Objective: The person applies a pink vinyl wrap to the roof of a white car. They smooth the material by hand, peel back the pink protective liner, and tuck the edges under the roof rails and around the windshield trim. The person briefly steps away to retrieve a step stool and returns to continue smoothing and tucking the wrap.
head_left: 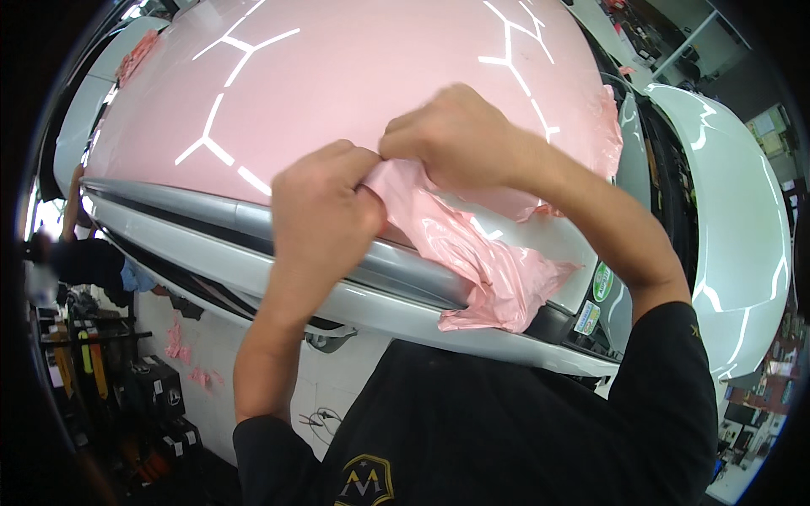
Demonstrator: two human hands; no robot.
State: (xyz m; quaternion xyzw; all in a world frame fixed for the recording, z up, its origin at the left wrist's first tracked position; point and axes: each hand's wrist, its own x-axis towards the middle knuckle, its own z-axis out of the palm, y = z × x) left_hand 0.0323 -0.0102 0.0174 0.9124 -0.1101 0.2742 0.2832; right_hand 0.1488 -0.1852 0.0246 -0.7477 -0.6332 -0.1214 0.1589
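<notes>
My left hand (325,202) is closed on the near end of a pink film (494,278), just above a silver roof rail (202,215). My right hand (447,139) is closed on the same film, a little higher and to the right, close against my left fingers. The loose film hangs crumpled and glossy from my hands over the rail and white roof edge. Beyond them the car roof (354,67) is covered in smooth pink film, with ragged pieces along its right edge. Both fists hide their fingertips.
A white hood (734,219) lies at right, past dark windshield trim. At far left another person's arm (69,211) reaches to the car. Below stand a dark rack (101,333) and black cases (156,388), with pink scraps (177,341) and cables (321,422) on the pale floor.
</notes>
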